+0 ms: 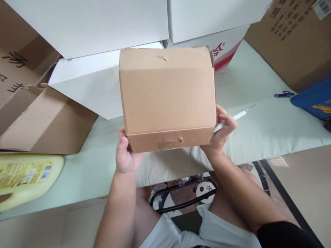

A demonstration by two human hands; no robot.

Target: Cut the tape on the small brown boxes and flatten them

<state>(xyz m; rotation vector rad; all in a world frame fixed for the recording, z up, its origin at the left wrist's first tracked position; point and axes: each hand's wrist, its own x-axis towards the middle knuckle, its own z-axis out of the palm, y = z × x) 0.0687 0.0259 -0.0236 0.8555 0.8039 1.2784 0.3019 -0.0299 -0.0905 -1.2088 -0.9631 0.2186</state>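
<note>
A brown cardboard box (169, 100) is held up before me, tilted, in the middle of the head view. My left hand (127, 155) grips its lower left corner, thumb at the near side. On the right, my right hand (219, 132) is closed at the box's lower right edge. That hand also holds a slim white craft knife (240, 114), its thin pointed tip aimed away to the right. Torn spots show on the upper and lower flaps of the box. Some fingers of both hands are hidden behind it.
White boxes (85, 86) are stacked behind. An open carton (51, 120) and a yellow jug (31, 179) stand left on the pale green tabletop (258, 134). At right are a large carton (292, 44), a blue container (312, 101) and a small purple-blue item (283, 94).
</note>
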